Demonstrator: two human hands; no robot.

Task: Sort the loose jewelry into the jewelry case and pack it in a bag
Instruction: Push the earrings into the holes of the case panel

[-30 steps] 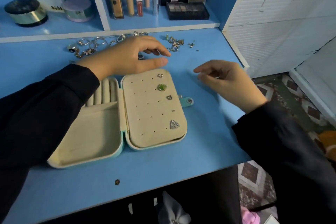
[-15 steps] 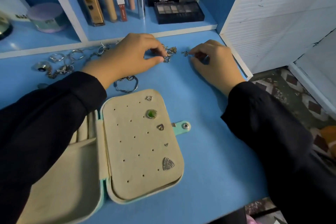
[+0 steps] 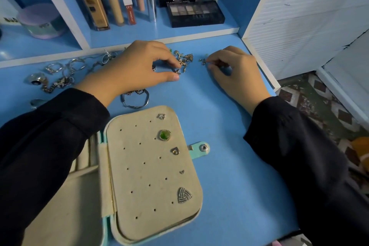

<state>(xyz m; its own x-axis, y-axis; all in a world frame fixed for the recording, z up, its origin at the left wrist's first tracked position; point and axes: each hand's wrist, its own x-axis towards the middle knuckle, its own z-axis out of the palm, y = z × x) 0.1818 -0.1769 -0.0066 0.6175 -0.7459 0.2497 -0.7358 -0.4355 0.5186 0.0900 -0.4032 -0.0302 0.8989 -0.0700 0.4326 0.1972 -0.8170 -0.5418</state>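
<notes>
The open jewelry case (image 3: pixel 139 195) lies near the front of the blue desk, its beige earring panel holding several studs, among them a green one (image 3: pixel 165 135). Its left half is under my left sleeve. Loose earrings (image 3: pixel 185 58) lie in a small pile at the back of the desk. My left hand (image 3: pixel 137 66) reaches to that pile, and its thumb and forefinger pinch a small earring (image 3: pixel 177 71). My right hand (image 3: pixel 235 74) rests further right with curled fingers, its fingertips pinching at a few tiny studs (image 3: pixel 203 62).
Rings and chains (image 3: pixel 60 74) are strewn at the back left, and a bangle (image 3: pixel 135 99) lies just behind the case. The shelf above holds makeup bottles (image 3: pixel 111 0), a jar (image 3: pixel 42 21) and eyeshadow palettes (image 3: pixel 196 14). A white panel (image 3: pixel 299 16) stands to the right.
Both hands moved from above the case to the back of the desk. The left closed its fingers on an earring in the pile, the right on the tiny studs.
</notes>
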